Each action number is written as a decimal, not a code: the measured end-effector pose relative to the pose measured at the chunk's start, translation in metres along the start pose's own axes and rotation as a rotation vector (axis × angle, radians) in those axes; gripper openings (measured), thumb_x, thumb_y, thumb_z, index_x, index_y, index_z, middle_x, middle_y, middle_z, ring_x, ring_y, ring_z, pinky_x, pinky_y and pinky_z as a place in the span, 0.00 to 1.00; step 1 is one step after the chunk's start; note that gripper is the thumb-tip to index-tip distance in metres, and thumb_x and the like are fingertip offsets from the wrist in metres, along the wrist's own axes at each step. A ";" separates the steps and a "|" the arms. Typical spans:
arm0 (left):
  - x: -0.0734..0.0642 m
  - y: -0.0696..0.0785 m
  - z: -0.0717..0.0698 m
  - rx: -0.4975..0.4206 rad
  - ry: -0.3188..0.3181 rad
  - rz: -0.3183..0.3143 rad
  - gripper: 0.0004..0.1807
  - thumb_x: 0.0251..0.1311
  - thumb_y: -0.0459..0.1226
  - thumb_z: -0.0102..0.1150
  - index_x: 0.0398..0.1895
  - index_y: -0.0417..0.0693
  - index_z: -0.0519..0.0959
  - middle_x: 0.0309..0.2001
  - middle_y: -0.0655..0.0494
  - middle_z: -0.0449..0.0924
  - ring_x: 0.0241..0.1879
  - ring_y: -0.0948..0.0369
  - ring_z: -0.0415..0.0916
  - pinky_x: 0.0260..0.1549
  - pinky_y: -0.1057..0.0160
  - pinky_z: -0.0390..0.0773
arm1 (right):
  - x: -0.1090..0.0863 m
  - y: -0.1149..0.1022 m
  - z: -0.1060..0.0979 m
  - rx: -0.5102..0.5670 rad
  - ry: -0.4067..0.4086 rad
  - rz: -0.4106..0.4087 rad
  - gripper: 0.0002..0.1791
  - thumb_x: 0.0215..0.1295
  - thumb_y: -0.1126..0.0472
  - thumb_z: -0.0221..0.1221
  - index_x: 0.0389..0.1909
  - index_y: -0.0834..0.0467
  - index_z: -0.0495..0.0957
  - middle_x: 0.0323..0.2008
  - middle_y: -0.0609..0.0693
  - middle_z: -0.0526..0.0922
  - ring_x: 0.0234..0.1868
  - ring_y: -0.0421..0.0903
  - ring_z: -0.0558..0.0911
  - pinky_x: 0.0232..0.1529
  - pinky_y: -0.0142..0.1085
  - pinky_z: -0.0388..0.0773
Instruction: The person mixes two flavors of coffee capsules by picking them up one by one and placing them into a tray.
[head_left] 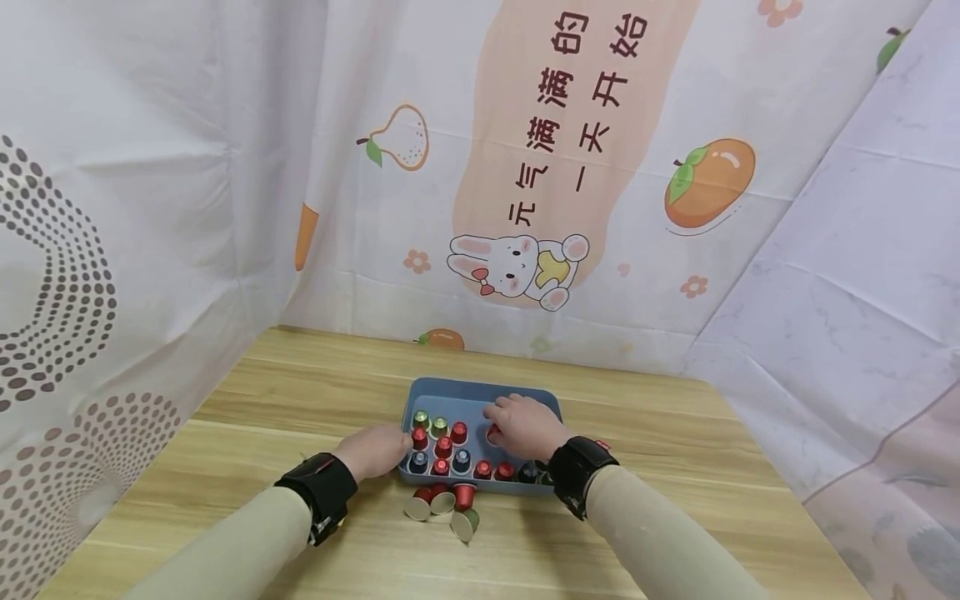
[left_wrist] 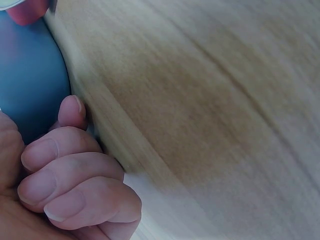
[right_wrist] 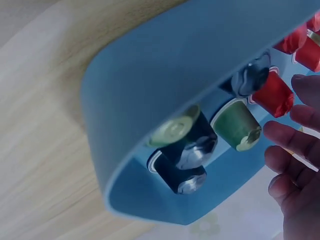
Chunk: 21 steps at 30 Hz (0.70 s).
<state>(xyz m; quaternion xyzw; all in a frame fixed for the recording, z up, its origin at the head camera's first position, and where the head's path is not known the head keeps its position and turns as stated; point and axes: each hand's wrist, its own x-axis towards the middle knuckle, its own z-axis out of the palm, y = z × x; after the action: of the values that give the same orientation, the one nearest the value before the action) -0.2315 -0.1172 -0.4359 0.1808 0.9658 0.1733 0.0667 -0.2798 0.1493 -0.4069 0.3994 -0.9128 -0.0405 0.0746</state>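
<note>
My left hand [head_left: 382, 450] grips the left edge of a blue tray [head_left: 480, 387]; in the left wrist view its fingers [left_wrist: 75, 155] curl against the tray's wall. My right hand [head_left: 525, 425] is over the right part of the tray, fingertips right at a red coffee capsule [head_left: 492, 433]. In the right wrist view, the right hand [right_wrist: 300, 155] shows parted, slightly bent fingers beside a red capsule [right_wrist: 272, 95] and a green capsule [right_wrist: 237, 125]. Red, dark blue and green capsules stand in rows inside, such as a dark blue capsule [head_left: 461, 461].
In front of the tray, several capsules lie on their sides on the wooden table [head_left: 637, 533], among them a red capsule [head_left: 464, 497] and a green capsule [head_left: 465, 523]. A printed curtain [head_left: 405, 208] hangs behind the table.
</note>
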 end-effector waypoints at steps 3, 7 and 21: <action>0.000 0.000 0.000 -0.016 0.002 -0.011 0.15 0.72 0.34 0.46 0.24 0.47 0.75 0.25 0.53 0.69 0.27 0.56 0.66 0.33 0.57 0.67 | -0.002 0.000 -0.002 -0.005 0.007 -0.013 0.14 0.67 0.58 0.66 0.50 0.59 0.82 0.40 0.52 0.85 0.39 0.49 0.81 0.45 0.42 0.81; 0.000 -0.001 0.001 -0.031 0.006 -0.023 0.16 0.72 0.35 0.46 0.23 0.47 0.74 0.24 0.53 0.68 0.26 0.57 0.66 0.32 0.57 0.67 | -0.004 -0.002 -0.007 0.006 0.005 -0.020 0.15 0.68 0.58 0.66 0.52 0.59 0.82 0.41 0.51 0.85 0.40 0.49 0.82 0.45 0.42 0.81; 0.003 -0.003 0.003 -0.001 -0.007 0.015 0.14 0.72 0.33 0.46 0.26 0.46 0.76 0.24 0.53 0.68 0.26 0.56 0.66 0.32 0.56 0.67 | -0.010 -0.016 -0.022 0.050 0.003 -0.055 0.17 0.69 0.60 0.63 0.57 0.59 0.79 0.47 0.51 0.87 0.44 0.48 0.86 0.46 0.41 0.83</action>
<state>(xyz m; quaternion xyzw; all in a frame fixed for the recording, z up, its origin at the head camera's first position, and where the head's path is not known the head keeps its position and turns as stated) -0.2348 -0.1179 -0.4403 0.1885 0.9641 0.1737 0.0688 -0.2575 0.1456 -0.3881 0.4261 -0.9022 -0.0193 0.0647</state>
